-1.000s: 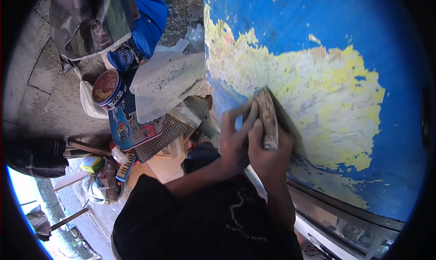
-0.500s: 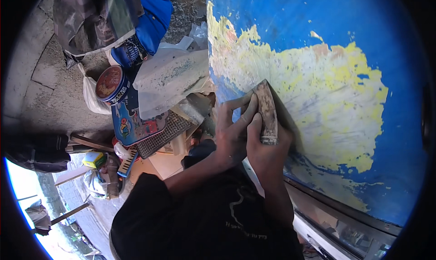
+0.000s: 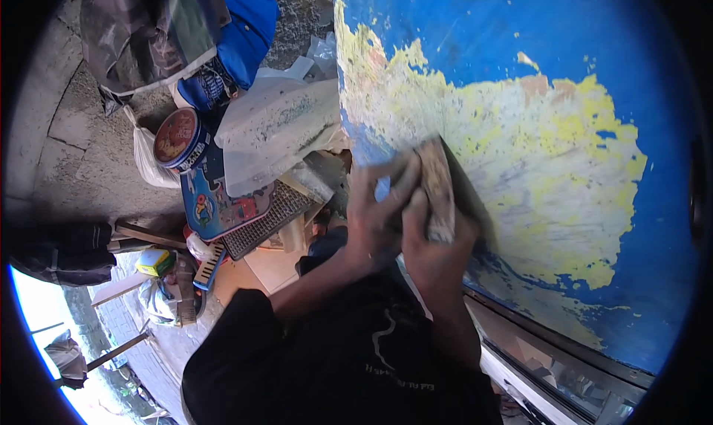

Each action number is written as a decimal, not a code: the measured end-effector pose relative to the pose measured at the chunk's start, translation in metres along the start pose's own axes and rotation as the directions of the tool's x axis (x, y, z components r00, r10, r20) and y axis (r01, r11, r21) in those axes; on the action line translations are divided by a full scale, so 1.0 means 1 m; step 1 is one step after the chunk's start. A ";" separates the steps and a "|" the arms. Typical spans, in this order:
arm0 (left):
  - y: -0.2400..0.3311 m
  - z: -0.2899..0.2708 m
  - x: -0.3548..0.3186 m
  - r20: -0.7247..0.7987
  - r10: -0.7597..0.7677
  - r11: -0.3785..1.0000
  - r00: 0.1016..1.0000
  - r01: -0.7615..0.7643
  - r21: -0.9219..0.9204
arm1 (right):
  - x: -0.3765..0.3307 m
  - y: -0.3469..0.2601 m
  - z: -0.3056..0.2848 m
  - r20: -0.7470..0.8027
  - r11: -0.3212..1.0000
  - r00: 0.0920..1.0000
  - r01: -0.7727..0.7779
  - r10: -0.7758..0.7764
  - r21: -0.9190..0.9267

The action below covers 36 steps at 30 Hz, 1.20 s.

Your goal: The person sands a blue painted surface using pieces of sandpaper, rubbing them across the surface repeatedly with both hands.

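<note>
A narrow, worn sanding block (image 3: pixel 439 183), brownish and scuffed, lies against a blue painted panel (image 3: pixel 668 224). My right hand (image 3: pixel 440 258) is closed round its lower end, thumb pointing up along its side. The fingers of my left hand (image 3: pixel 373 213) press on its upper left edge; both hands are slightly blurred. Beneath and around the block spreads a rough patch of pale filler and yellow paint (image 3: pixel 535 157), with ragged edges. Grey smears mark the patch. The block's face against the panel is hidden.
To the left stand a round tin (image 3: pixel 178 139), a cartoon-printed board (image 3: pixel 223 202), a dark grid tray (image 3: pixel 271 221) and plastic sheeting (image 3: pixel 275 135). A brush (image 3: pixel 208 267) and a yellow-green box (image 3: pixel 154 261) lie lower left. A dark window frame (image 3: pixel 557 343) edges the panel below.
The block and both hands have shifted slightly down along the panel and now look blurred. The grip is the same. The view has moved a little.
</note>
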<state>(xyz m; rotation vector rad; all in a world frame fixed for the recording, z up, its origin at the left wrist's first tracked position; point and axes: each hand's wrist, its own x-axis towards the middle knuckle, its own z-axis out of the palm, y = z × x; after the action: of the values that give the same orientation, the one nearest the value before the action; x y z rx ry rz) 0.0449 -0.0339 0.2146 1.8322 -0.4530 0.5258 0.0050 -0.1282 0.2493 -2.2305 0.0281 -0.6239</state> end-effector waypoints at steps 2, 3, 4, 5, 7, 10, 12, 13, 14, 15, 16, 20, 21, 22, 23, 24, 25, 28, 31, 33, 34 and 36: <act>-0.002 0.003 -0.014 0.026 0.065 0.998 0.998 -0.064 -0.023 | -0.003 0.006 0.002 -0.052 0.984 0.998 0.037 -0.029 0.173; -0.003 0.006 -0.016 0.044 0.133 0.990 0.990 -0.131 -0.046 | -0.002 0.002 0.001 -0.043 0.984 0.998 0.043 -0.036 0.172; -0.006 0.004 -0.014 0.060 0.128 0.991 0.990 -0.126 -0.037 | 0.000 -0.008 -0.001 -0.034 0.996 0.998 0.049 -0.047 0.068; -0.004 0.000 -0.013 0.068 0.121 0.992 0.990 -0.118 -0.042 | -0.003 -0.017 -0.001 -0.031 0.998 0.999 0.037 -0.039 -0.041; -0.001 -0.005 -0.009 0.096 0.052 0.997 0.994 -0.045 -0.067 | -0.014 -0.007 0.001 0.019 0.995 0.999 -0.040 0.042 -0.094; 0.001 0.005 -0.013 0.046 0.131 0.991 0.990 -0.131 -0.009 | -0.007 0.007 0.000 -0.124 0.967 0.992 -0.001 0.034 0.256; -0.003 0.006 -0.016 0.020 0.113 0.994 0.993 -0.113 -0.004 | -0.003 0.003 0.004 -0.100 0.986 0.995 -0.012 0.030 0.168; -0.003 0.007 -0.012 0.021 0.114 0.994 0.993 -0.114 -0.002 | -0.002 0.001 0.003 -0.074 0.997 0.997 -0.021 0.027 0.079; -0.003 0.006 -0.007 0.009 0.106 0.994 0.994 -0.106 -0.005 | 0.000 -0.006 -0.002 0.029 0.983 0.987 -0.161 0.159 0.091; -0.002 0.005 -0.005 -0.003 0.098 0.995 0.995 -0.098 -0.008 | -0.001 -0.005 0.000 0.025 0.982 0.986 -0.165 0.163 0.094; -0.001 0.001 -0.010 0.041 0.103 0.994 0.994 -0.104 0.014 | -0.003 -0.003 0.004 -0.071 0.988 0.996 -0.050 0.061 0.143; -0.009 0.000 -0.004 0.006 0.080 0.997 0.997 -0.080 -0.009 | 0.016 -0.012 0.001 -0.003 0.996 1.000 -0.016 0.016 0.087; -0.007 -0.002 -0.007 0.019 0.094 0.996 0.995 -0.094 -0.003 | 0.017 -0.012 0.001 0.092 0.996 0.993 -0.075 0.069 0.058; -0.005 -0.003 -0.010 0.032 0.109 0.994 0.994 -0.109 0.002 | 0.001 -0.003 0.003 -0.011 0.994 1.000 0.009 -0.008 0.109; -0.004 0.000 -0.009 0.029 0.127 0.992 0.991 -0.128 0.007 | 0.000 -0.001 0.003 -0.009 0.994 1.000 0.017 -0.016 0.110; -0.004 0.004 -0.009 0.018 0.155 0.988 0.988 -0.155 0.007 | 0.001 0.000 0.004 -0.079 0.990 0.997 0.033 -0.022 0.137; -0.004 0.005 -0.003 0.010 0.155 0.988 0.988 -0.155 0.007 | 0.003 0.001 0.005 -0.149 0.985 0.988 0.050 -0.025 0.163; 0.002 -0.005 -0.002 0.022 0.065 0.995 0.998 -0.063 -0.081 | -0.009 -0.008 -0.006 -0.001 0.996 0.999 -0.041 0.042 0.073; -0.004 0.005 -0.010 0.029 0.168 0.986 0.985 -0.168 0.009 | 0.000 0.000 -0.007 0.039 0.989 0.999 0.029 -0.035 0.142; -0.003 0.004 -0.004 0.005 0.172 0.985 0.985 -0.172 -0.011 | 0.002 -0.015 0.000 -0.156 0.995 0.987 0.048 -0.034 0.086; -0.004 0.004 0.000 -0.018 0.171 0.985 0.985 -0.172 -0.026 | 0.011 -0.010 -0.004 -0.140 0.989 0.979 0.140 -0.146 -0.052; -0.006 -0.002 -0.005 0.023 0.172 0.984 0.985 -0.172 0.033 | 0.001 0.000 -0.005 -0.058 0.995 0.995 0.083 -0.080 0.051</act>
<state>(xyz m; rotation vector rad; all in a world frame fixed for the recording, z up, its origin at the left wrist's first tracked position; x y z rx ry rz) 0.0439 -0.0298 0.2083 1.8429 -0.6234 0.6367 0.0037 -0.1327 0.2526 -2.1709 -0.0510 -0.7237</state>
